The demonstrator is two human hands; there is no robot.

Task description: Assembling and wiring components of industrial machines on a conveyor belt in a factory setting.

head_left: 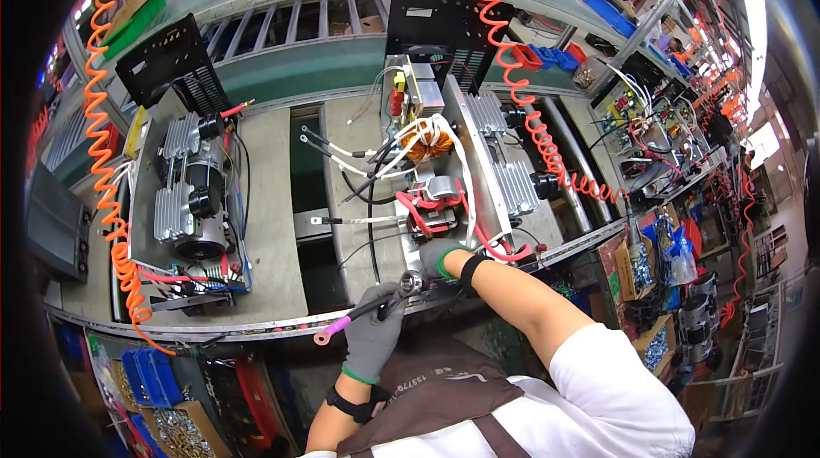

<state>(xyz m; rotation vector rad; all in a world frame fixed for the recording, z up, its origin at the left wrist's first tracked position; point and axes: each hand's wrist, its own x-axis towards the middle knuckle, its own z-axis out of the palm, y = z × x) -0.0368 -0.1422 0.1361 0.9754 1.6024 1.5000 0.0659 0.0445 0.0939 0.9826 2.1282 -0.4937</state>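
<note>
My left hand (373, 334), in a grey glove with a green cuff, is closed round a thick black cable. From its left side sticks out a purple sleeve (339, 325) ending in a copper ring lug (323, 337). A round metal fitting (412, 282) sits by its fingertips. My right hand (442, 257), gloved alike, reaches to the front of a half-built electrical unit (431, 180) with red cables, white wires and a copper coil (426, 140). The right fingers are mostly hidden, so I cannot see what they hold.
Another unit (192, 189) with finned heatsinks stands on the left board, and a further one (653, 129) at the right. Orange coiled air hoses (98, 133) hang on both sides. Below the line edge are blue bins (152, 378) and cartons of screws (656, 347).
</note>
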